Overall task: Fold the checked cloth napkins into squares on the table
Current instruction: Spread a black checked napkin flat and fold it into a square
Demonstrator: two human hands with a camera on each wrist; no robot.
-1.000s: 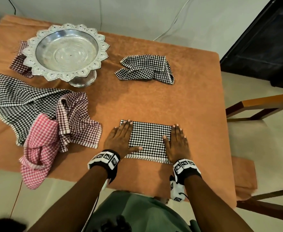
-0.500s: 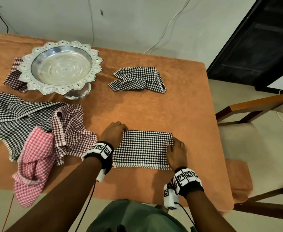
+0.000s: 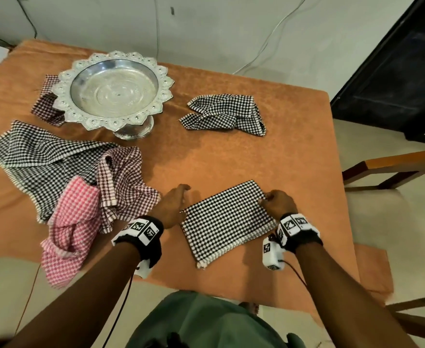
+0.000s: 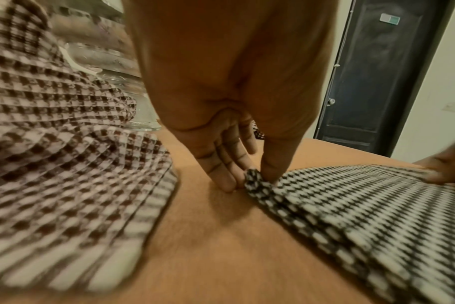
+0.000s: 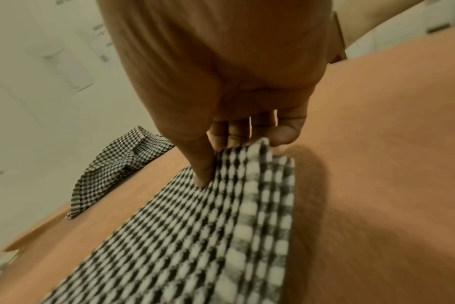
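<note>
On orange table [image 3: 231,156], near front edge — folded black-and-white napkin [image 3: 227,222] lying flat, skewed. Left hand [image 3: 172,208] pinches its left corner, thumb over fingers; right hand [image 3: 279,204] pinches right corner. Wristbands [image 3: 141,229] bear square coded markers — no readable writing.

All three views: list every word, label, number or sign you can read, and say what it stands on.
No readable text in any view.
Wristbands: black-and-white square marker patterns, no letters or digits.
Door: small label, too blurred to read.
Wall: faint marks, too blurred to read.
</note>
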